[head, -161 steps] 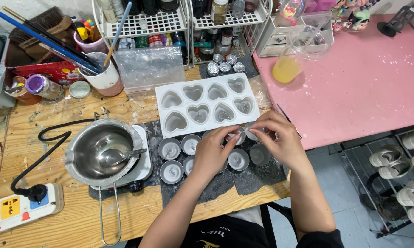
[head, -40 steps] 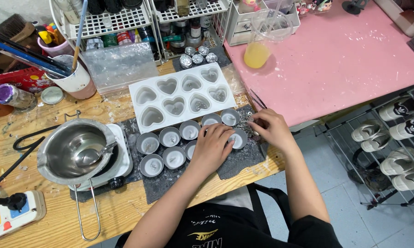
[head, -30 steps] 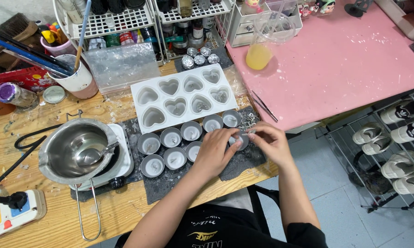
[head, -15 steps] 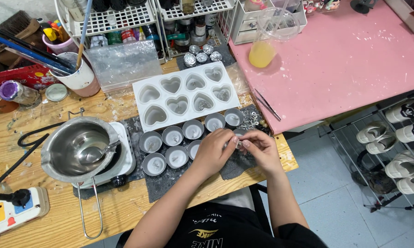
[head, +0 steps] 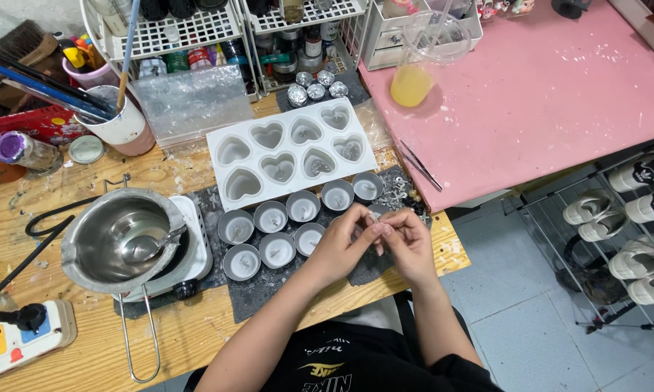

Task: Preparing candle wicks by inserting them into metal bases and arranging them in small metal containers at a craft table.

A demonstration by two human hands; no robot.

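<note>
My left hand (head: 341,250) and my right hand (head: 406,243) meet fingertip to fingertip over the right end of a dark mat (head: 269,294), pinching a small thin piece (head: 377,226) between them; it is too small to name. Just left of them stand two rows of small round metal cups (head: 272,215) holding white wax. Behind the cups lies a white silicone mould (head: 290,152) with heart-shaped cavities. A little heap of tiny metal bits (head: 401,197) lies on the mat just past my right hand.
A steel melting pot (head: 120,239) with a spoon sits on a small hot plate at the left, its cord running to a power strip (head: 18,341). Wire racks (head: 196,29), a brush cup (head: 124,123) and a pink table (head: 530,87) with a yellow-filled cup (head: 414,80) surround the bench.
My right hand drew back from the heap of metal bits toward my left hand. Both hands now pinch together a little nearer to me, over the mat's right end.
</note>
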